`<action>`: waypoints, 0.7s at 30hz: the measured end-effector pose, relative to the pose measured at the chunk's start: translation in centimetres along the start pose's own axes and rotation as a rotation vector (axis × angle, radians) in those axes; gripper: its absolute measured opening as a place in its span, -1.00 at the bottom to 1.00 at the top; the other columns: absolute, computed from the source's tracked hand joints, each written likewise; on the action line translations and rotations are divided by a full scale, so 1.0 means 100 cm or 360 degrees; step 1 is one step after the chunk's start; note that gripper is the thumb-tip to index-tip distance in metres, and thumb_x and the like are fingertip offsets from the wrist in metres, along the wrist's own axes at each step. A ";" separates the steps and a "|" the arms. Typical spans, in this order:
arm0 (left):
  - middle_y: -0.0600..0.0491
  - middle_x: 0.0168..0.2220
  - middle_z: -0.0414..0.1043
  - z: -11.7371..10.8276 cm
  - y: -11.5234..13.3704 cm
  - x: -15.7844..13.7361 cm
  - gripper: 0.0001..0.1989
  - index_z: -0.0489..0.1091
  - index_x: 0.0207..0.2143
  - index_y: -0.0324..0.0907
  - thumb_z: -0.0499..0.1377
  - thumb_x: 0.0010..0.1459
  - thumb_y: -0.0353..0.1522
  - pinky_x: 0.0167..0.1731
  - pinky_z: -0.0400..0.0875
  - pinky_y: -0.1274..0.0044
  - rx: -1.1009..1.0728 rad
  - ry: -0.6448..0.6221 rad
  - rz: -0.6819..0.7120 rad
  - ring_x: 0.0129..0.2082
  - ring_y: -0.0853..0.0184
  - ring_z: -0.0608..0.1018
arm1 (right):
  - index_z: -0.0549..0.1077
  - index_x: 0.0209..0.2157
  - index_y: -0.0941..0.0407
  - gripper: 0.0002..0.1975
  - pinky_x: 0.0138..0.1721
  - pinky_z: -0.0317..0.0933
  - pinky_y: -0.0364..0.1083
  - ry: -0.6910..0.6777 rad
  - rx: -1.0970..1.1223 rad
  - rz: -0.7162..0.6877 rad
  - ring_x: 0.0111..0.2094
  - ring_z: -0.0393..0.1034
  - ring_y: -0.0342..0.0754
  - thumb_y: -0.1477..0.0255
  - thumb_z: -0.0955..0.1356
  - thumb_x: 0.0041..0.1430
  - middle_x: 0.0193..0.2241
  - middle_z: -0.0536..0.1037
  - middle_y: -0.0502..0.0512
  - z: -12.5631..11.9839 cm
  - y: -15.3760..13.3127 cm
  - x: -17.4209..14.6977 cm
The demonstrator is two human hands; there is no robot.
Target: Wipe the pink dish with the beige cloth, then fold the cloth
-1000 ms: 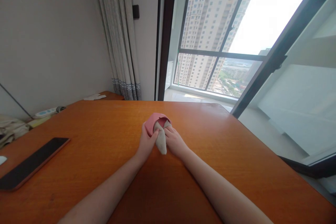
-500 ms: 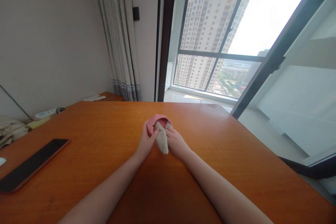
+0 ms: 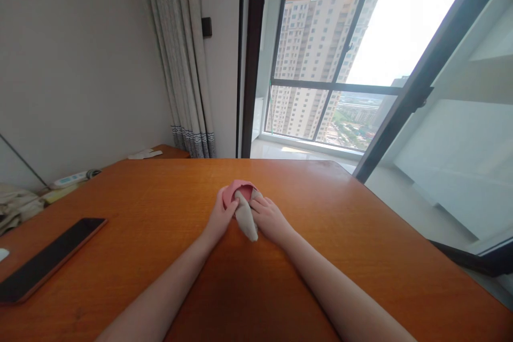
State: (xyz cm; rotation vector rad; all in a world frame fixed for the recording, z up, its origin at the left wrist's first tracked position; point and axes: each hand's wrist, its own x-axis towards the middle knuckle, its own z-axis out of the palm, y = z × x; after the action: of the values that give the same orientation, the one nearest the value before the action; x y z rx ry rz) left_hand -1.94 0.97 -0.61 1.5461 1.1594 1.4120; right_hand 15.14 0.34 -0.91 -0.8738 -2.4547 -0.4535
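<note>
Above the middle of the table, my left hand (image 3: pixel 220 215) is closed round the left side of a pink hollow object (image 3: pixel 236 187), which looks like a small bowl or cup. Its opening tilts towards me. A light grey cloth (image 3: pixel 246 218) is bunched partly inside the opening, and one end hangs down in front. My right hand (image 3: pixel 269 217) grips the cloth at the right side of the opening, its fingers bent. The left thumb lies at the rim beside the cloth. The far side and base of the pink object are hidden.
The brown wooden table (image 3: pixel 160 197) spreads around my arms. A dark tablet or large phone (image 3: pixel 52 259) lies to the left, with a white item (image 3: pixel 3 254) beyond its edge. At the far left are a power strip (image 3: pixel 72 177) and crumpled fabric (image 3: pixel 16 206).
The right fingers and the cloth have shifted slightly at the pink object's opening. Both hands keep their hold, and the whole view has moved a little.
</note>
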 end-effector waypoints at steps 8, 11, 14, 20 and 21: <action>-0.09 0.05 0.27 0.018 -0.003 -0.012 -0.42 0.09 0.07 -0.15 0.17 0.02 -0.21 0.05 0.24 0.39 -0.0338 0.0132 -0.0141 0.04 0.23 0.38 | 0.45 -0.21 0.10 -0.85 -0.19 0.14 -0.04 0.0036 0.0016 0.0067 -0.19 0.20 -0.01 0.45 0.28 0.20 -0.31 0.43 0.11 0.004 -0.001 -0.005; -0.05 -0.11 0.39 0.008 0.002 -0.004 -0.58 0.24 -0.07 -0.20 0.12 0.05 -0.20 -0.03 0.31 0.36 -0.0234 0.0022 -0.0187 -0.08 0.21 0.45 | 0.44 -0.17 0.09 -0.82 -0.19 0.14 -0.06 -0.0009 0.0020 0.0042 -0.16 0.21 -0.01 0.42 0.26 0.23 -0.29 0.42 0.12 -0.002 0.000 -0.001; -0.06 -0.06 0.38 -0.008 0.004 0.005 -0.56 0.29 -0.07 -0.20 0.17 0.00 -0.22 0.05 0.22 0.34 -0.0069 -0.0156 -0.0111 0.00 0.18 0.40 | 0.45 -0.22 0.10 -0.84 -0.21 0.14 -0.06 -0.0097 -0.0046 0.0014 -0.17 0.23 -0.02 0.42 0.25 0.24 -0.32 0.42 0.12 -0.004 0.001 0.001; -0.10 0.02 0.31 0.011 -0.002 -0.009 -0.40 0.12 0.06 -0.18 0.20 -0.01 -0.20 0.05 0.22 0.38 -0.0245 0.0081 -0.0160 0.03 0.21 0.38 | 0.45 -0.26 0.10 -0.88 -0.17 0.14 -0.03 -0.0054 -0.0003 0.0092 -0.24 0.21 -0.01 0.45 0.29 0.19 -0.35 0.44 0.08 0.008 -0.002 -0.005; -0.09 -0.03 0.34 0.013 -0.001 -0.010 -0.45 0.15 0.03 -0.19 0.19 0.00 -0.20 0.03 0.24 0.37 -0.0248 0.0084 -0.0153 -0.01 0.21 0.41 | 0.45 -0.24 0.10 -0.87 -0.17 0.14 -0.03 -0.0020 0.0015 0.0089 -0.22 0.21 -0.01 0.45 0.28 0.20 -0.33 0.44 0.09 0.008 -0.001 -0.005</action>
State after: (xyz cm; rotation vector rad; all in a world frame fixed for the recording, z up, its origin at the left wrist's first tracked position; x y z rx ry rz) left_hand -0.68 0.10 -1.20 1.3359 1.1120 1.4505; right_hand 15.08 0.38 -1.83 -0.9418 -2.4351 -0.4177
